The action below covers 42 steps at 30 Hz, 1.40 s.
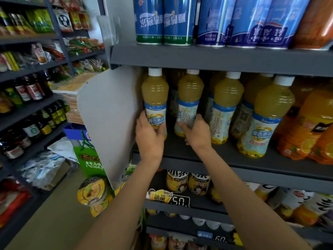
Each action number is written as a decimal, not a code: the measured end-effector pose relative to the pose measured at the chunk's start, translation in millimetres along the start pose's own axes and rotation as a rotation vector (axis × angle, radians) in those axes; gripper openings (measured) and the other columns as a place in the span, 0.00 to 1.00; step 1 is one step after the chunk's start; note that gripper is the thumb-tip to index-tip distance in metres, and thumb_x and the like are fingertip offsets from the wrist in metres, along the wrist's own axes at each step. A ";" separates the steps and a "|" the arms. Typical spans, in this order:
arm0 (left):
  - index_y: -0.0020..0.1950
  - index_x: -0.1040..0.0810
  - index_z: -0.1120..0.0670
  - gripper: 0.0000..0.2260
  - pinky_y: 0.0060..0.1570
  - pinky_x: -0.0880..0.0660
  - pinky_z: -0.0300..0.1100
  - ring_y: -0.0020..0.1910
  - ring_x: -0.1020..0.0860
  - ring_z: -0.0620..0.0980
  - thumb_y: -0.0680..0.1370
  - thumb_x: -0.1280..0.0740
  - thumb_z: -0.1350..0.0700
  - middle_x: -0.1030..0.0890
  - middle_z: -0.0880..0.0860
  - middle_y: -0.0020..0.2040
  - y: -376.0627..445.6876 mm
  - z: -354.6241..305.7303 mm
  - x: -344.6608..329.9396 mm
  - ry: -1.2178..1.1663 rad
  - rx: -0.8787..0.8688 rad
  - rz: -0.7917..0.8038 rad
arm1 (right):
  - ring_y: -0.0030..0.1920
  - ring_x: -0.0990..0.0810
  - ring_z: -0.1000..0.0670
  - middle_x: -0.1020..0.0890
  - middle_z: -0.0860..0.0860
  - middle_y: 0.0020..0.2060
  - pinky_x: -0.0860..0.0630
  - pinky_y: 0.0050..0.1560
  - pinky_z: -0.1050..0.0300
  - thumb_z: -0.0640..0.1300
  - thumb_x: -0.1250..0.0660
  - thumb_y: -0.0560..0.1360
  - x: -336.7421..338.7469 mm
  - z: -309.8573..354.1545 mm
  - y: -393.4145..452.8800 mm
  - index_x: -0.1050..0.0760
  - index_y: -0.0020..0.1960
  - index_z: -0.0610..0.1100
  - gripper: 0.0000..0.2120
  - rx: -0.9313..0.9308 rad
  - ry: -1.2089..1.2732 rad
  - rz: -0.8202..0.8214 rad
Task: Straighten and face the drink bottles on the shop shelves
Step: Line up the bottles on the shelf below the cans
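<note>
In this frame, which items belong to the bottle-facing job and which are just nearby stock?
In the job: left hand gripping the leftmost yellow juice bottle; right hand gripping the second yellow juice bottle; third yellow juice bottle.

Nearby stock: blue cans; orange drink bottles; snack packets; dark sauce bottles.

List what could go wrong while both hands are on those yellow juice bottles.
1. The right hand grips a bottle showing its back print; turned too little, it stays unfaced.
2. That bottle stands near its right neighbour; a wide twist may nudge it.
3. The left hand holds the end bottle beside the grey side panel; it may scrape there.
</note>
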<state>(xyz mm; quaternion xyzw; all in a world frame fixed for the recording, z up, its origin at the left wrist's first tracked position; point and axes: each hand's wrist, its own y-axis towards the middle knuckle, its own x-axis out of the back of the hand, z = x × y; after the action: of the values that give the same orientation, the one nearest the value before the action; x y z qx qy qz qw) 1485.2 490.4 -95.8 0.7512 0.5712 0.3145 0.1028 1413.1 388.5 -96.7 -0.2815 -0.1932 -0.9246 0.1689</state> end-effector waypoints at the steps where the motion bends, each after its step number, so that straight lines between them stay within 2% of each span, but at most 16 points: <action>1: 0.70 0.35 0.60 0.27 0.55 0.33 0.40 0.61 0.28 0.54 0.74 0.29 0.56 0.27 0.58 0.62 -1.0 -1.2 -1.5 -0.011 -0.009 0.013 | 0.48 0.19 0.37 0.23 0.40 0.54 0.21 0.43 0.39 0.53 0.32 0.73 2.8 -2.6 -2.5 0.34 0.61 0.39 0.25 -0.002 0.005 0.014; 3: 0.69 0.34 0.60 0.27 0.56 0.30 0.44 0.60 0.27 0.55 0.73 0.29 0.56 0.27 0.58 0.62 -2.3 -5.2 -6.7 -0.030 -0.029 0.049 | 0.44 0.18 0.39 0.22 0.40 0.52 0.20 0.39 0.43 0.53 0.32 0.73 8.8 -5.3 -5.4 0.35 0.61 0.39 0.25 -0.005 0.020 0.045; 7: 0.68 0.33 0.60 0.26 0.58 0.27 0.50 0.60 0.25 0.54 0.73 0.29 0.56 0.26 0.58 0.62 -0.2 -7.0 -11.5 -0.070 -0.046 0.105 | 0.26 0.23 0.52 0.21 0.44 0.43 0.26 0.21 0.62 0.48 0.32 0.75 25.1 -3.7 -9.9 0.38 0.64 0.39 0.24 -0.025 0.118 0.136; 11: 0.68 0.33 0.59 0.26 0.59 0.27 0.48 0.60 0.25 0.53 0.73 0.29 0.57 0.26 0.57 0.62 5.7 -4.3 -8.2 -0.096 -0.057 0.166 | 0.26 0.23 0.53 0.27 0.56 0.38 0.30 0.20 0.65 0.45 0.31 0.74 40.2 -4.4 -11.3 0.42 0.69 0.42 0.29 -0.042 0.163 0.252; 13: 0.68 0.33 0.59 0.25 0.58 0.29 0.44 0.60 0.26 0.53 0.73 0.29 0.58 0.26 0.58 0.62 5.0 -5.1 -7.9 -0.080 -0.062 0.153 | 0.31 0.21 0.51 0.27 0.56 0.42 0.26 0.24 0.64 0.48 0.29 0.72 39.6 -2.0 -11.6 0.40 0.68 0.42 0.31 -0.039 0.164 0.233; 15: 0.68 0.33 0.60 0.26 0.58 0.30 0.45 0.61 0.28 0.55 0.73 0.29 0.58 0.27 0.59 0.62 2.7 -6.9 -8.1 -0.039 -0.052 0.108 | 0.46 0.19 0.47 0.23 0.49 0.52 0.20 0.42 0.55 0.53 0.26 0.68 34.0 2.7 -13.0 0.37 0.66 0.41 0.34 -0.017 0.115 0.140; 17: 0.69 0.35 0.61 0.27 0.58 0.31 0.45 0.62 0.29 0.56 0.73 0.29 0.59 0.28 0.60 0.62 1.0 -8.6 -6.8 0.002 -0.018 0.046 | 0.58 0.24 0.43 0.24 0.43 0.58 0.24 0.55 0.47 0.56 0.25 0.66 25.6 7.3 -14.0 0.36 0.65 0.39 0.37 0.002 0.008 0.036; 22: 0.70 0.37 0.63 0.27 0.61 0.33 0.46 0.66 0.32 0.58 0.74 0.31 0.60 0.31 0.62 0.64 3.3 -6.3 1.0 0.098 0.034 -0.059 | 0.60 0.28 0.42 0.30 0.42 0.61 0.27 0.57 0.49 0.53 0.26 0.68 14.0 17.3 -4.6 0.33 0.66 0.42 0.32 -0.020 0.016 0.081; 24: 0.71 0.38 0.63 0.28 0.63 0.34 0.46 0.66 0.33 0.58 0.75 0.31 0.60 0.31 0.62 0.65 4.1 -4.9 2.1 0.113 0.044 -0.074 | 0.59 0.26 0.43 0.29 0.44 0.60 0.23 0.52 0.48 0.52 0.25 0.67 11.4 18.5 1.0 0.31 0.65 0.43 0.31 -0.010 0.061 0.162; 25: 0.71 0.39 0.63 0.28 0.63 0.34 0.46 0.66 0.33 0.58 0.75 0.32 0.60 0.32 0.62 0.66 4.2 -4.2 2.3 0.117 0.045 -0.076 | 0.57 0.24 0.44 0.28 0.45 0.60 0.21 0.43 0.51 0.51 0.25 0.67 10.7 19.1 3.0 0.32 0.65 0.43 0.31 -0.013 0.090 0.199; 28: 0.72 0.40 0.62 0.28 0.63 0.34 0.46 0.67 0.34 0.57 0.75 0.32 0.60 0.32 0.62 0.67 3.4 -3.5 2.2 0.115 0.037 -0.071 | 0.44 0.22 0.49 0.26 0.47 0.61 0.30 0.22 0.63 0.45 0.26 0.69 12.1 17.7 5.4 0.37 0.67 0.43 0.32 -0.073 0.213 0.266; 30: 0.72 0.40 0.62 0.28 0.63 0.35 0.44 0.67 0.34 0.57 0.75 0.32 0.60 0.32 0.61 0.67 3.3 -2.9 1.6 0.117 0.038 -0.076 | 0.42 0.23 0.49 0.27 0.47 0.63 0.29 0.27 0.61 0.44 0.26 0.69 12.1 17.4 6.1 0.41 0.69 0.43 0.34 -0.093 0.254 0.265; 32: 0.72 0.40 0.62 0.28 0.64 0.35 0.44 0.68 0.34 0.56 0.75 0.32 0.60 0.32 0.61 0.67 2.2 -3.0 1.1 0.111 0.036 -0.080 | 0.55 0.24 0.47 0.29 0.45 0.65 0.23 0.46 0.55 0.49 0.25 0.67 8.6 19.1 3.1 0.43 0.71 0.43 0.40 -0.080 0.205 0.235; 34: 0.73 0.40 0.62 0.28 0.64 0.36 0.44 0.68 0.35 0.56 0.76 0.32 0.60 0.33 0.61 0.67 2.0 -3.2 0.2 0.105 0.038 -0.084 | 0.64 0.30 0.43 0.33 0.43 0.67 0.28 0.59 0.50 0.54 0.23 0.65 3.3 21.1 -0.6 0.43 0.71 0.41 0.44 -0.071 0.114 0.167; 38: 0.73 0.40 0.63 0.29 0.65 0.35 0.46 0.68 0.35 0.58 0.75 0.32 0.62 0.33 0.62 0.67 -0.2 -3.1 -0.8 0.091 0.027 -0.102 | 0.60 0.27 0.42 0.29 0.42 0.61 0.27 0.54 0.50 0.52 0.24 0.66 -3.5 25.9 -5.7 0.36 0.65 0.38 0.36 -0.013 0.048 0.041; 42: 0.69 0.36 0.66 0.27 0.65 0.37 0.47 0.66 0.35 0.58 0.72 0.32 0.66 0.32 0.65 0.65 -17.2 -2.2 -3.9 0.144 -0.073 -0.252 | 0.58 0.25 0.42 0.28 0.42 0.59 0.24 0.53 0.48 0.53 0.25 0.66 -4.5 27.7 -7.8 0.34 0.65 0.40 0.34 0.061 -0.028 0.048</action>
<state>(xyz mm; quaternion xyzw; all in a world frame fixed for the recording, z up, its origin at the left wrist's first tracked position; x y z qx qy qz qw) 1469.6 492.0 -104.3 0.6448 0.6550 0.3729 0.1275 1425.9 408.8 -80.1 -0.2937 -0.2167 -0.9100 0.1967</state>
